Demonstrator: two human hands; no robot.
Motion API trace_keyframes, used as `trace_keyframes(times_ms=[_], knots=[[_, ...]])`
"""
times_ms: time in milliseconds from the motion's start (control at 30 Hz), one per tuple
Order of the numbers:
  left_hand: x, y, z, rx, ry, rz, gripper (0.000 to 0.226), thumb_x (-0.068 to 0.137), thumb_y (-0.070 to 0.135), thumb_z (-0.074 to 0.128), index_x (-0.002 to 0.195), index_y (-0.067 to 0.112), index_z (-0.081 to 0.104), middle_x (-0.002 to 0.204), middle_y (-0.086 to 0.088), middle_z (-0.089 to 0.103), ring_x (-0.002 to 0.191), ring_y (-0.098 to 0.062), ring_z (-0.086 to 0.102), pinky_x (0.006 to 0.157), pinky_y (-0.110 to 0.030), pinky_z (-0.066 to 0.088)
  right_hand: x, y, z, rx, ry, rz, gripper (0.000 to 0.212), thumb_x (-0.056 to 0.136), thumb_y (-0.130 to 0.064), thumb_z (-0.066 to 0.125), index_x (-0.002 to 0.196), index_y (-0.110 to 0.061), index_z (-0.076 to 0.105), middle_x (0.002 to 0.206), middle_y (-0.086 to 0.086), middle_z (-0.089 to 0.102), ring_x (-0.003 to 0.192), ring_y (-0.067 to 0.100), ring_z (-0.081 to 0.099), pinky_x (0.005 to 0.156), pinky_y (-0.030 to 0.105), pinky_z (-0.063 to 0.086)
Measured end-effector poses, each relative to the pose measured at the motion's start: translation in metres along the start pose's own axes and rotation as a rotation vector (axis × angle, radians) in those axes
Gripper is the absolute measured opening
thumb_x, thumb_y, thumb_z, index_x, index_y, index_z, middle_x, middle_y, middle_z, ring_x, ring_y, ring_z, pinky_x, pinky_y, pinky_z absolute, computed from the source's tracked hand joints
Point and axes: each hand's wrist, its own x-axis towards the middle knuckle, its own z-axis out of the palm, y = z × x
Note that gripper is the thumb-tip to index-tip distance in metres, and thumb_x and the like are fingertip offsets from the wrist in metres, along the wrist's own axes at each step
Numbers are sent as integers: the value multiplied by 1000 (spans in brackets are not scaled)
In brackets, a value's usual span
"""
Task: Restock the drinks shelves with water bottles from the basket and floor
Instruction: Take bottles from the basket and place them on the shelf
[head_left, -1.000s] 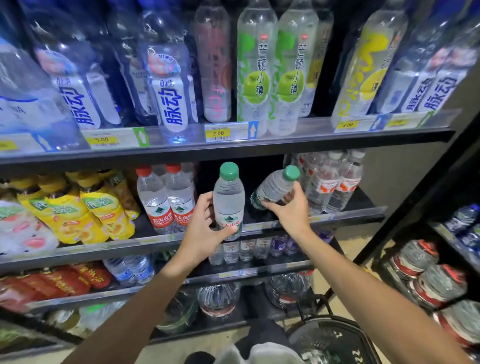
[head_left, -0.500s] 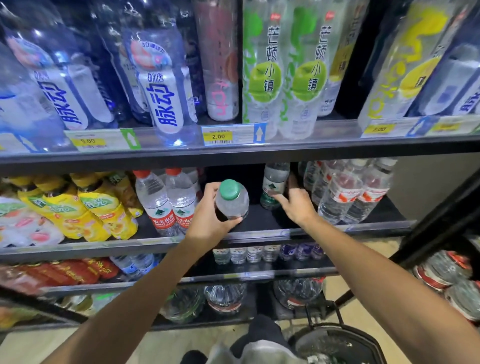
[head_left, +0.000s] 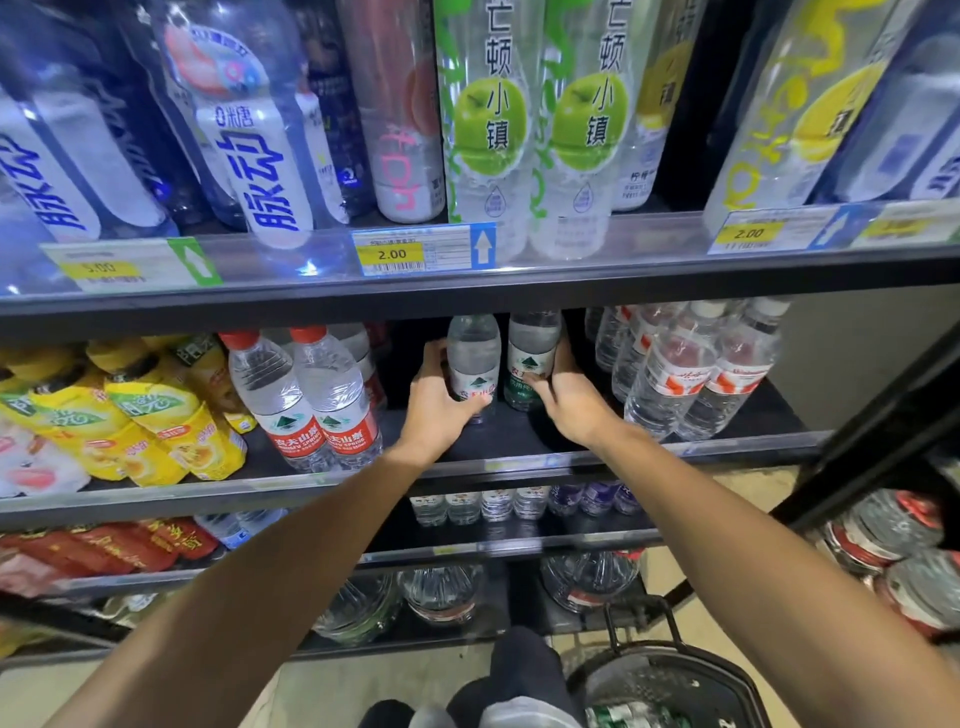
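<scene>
I'm reaching both arms into the middle drinks shelf (head_left: 519, 457). My left hand (head_left: 436, 402) is wrapping its fingers (head_left: 434, 353) round a green-label water bottle (head_left: 472, 364) — thumb on the near side, fingers curled behind it. My right hand (head_left: 569, 397) is gripping a second green-label water bottle (head_left: 532, 353), standing just beside the first, at its 3 o'clock. Both bottles are upright on the dark shelf floor, deep toward the back; their caps are hidden by the shelf above.

At 9 o'clock of my left hand two red-label water bottles (head_left: 311, 405) with red caps are leaning at the shelf front, and further at 9 o'clock yellow drink pouches (head_left: 150, 421) are lying piled. At 3 o'clock of my right hand clear bottles with red-and-white labels (head_left: 696, 374) are standing in a group.

The upper shelf (head_left: 571, 270) at 12 o'clock is carrying tall flavoured drinks, among them two green-apple bottles (head_left: 535, 119), with a 2.00 price tag (head_left: 395, 254) on its rail.

At 6 o'clock a lower shelf is showing small bottles (head_left: 493, 504), and large water jugs (head_left: 441, 592) are sitting below that. The dark basket (head_left: 675, 686) is on the floor at 5 o'clock, a green-label bottle partly visible in it. Blurred stock is showing at the 4 o'clock edge — can't tell what.
</scene>
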Motion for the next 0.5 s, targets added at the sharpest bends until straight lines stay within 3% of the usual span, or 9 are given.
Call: trace_keyframes(times_ms=[100, 200, 267, 333, 400, 500], knots=[[1, 0, 1, 3, 14, 9, 79, 74, 15, 90, 137, 16, 43, 121, 3, 65, 108, -6, 62, 84, -1, 45, 4, 3, 4, -27, 24, 21, 49, 108, -34, 44, 71, -4, 52, 63, 15, 58, 60, 30, 56, 67, 38, 45], [2, -1, -1, 39, 6, 28, 81, 75, 16, 89, 140, 14, 41, 128, -4, 67, 112, -11, 64, 93, -20, 51, 3, 2, 4, -51, 37, 40, 55, 109, -38, 43, 58, -17, 39, 50, -1, 41, 46, 16, 42, 62, 30, 33], [1, -2, -4, 81, -31, 26, 84, 76, 20, 89, 142, 15, 37, 129, -6, 67, 115, -16, 65, 93, -26, 52, 1, 1, 3, -33, 32, 54, 53, 108, -42, 43, 65, -12, 50, 59, 3, 52, 55, 21, 51, 65, 32, 38], [1, -6, -6, 134, -68, -13, 87, 74, 24, 90, 141, 13, 37, 131, -9, 66, 116, -21, 64, 95, -33, 53, -1, -3, 3, -5, 18, 61, 52, 104, -51, 45, 99, -2, 63, 82, 12, 67, 73, 29, 62, 73, 37, 50], [2, -11, -5, 176, -85, -80, 79, 72, 25, 91, 134, 9, 44, 125, -12, 68, 112, -26, 67, 93, -40, 56, -2, -7, 6, -27, 49, 70, 65, 98, -60, 50, 127, -3, 55, 101, 15, 72, 86, 32, 66, 80, 39, 55], [4, -19, -4, 181, -85, -146, 64, 73, 26, 91, 121, 8, 53, 115, -9, 74, 97, -22, 71, 84, -37, 58, -3, -4, 17, -174, 102, 79, 64, 97, -60, 53, 121, -2, 53, 109, 19, 69, 98, 41, 65, 75, 39, 50]])
